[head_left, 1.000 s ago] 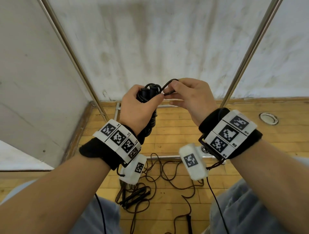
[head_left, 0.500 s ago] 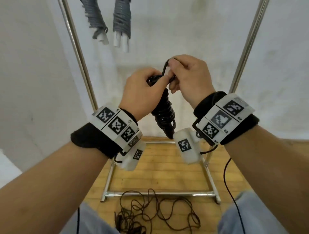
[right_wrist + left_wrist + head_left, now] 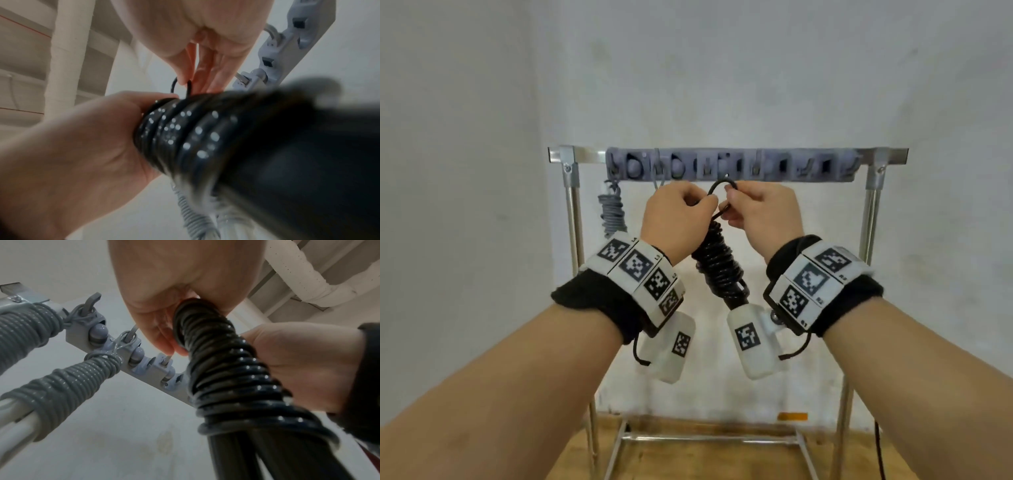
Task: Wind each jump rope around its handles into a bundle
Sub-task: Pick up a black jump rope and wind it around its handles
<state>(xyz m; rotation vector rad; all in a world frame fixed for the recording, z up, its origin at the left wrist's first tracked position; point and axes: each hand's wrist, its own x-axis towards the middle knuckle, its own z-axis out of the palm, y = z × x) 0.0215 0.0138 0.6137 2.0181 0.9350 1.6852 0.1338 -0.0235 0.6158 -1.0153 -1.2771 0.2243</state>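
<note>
While left hand grips black bundle | right hand pinches loop

Top of the black rope bundle hidden inside the left hand; lower end covered by the right wrist camera. In the right wrist view, handles blurred and cut by the picture's edge. Hook rail soft, hooks too small to count. Second grey bundle mostly hidden behind the left hand in the head view
</note>
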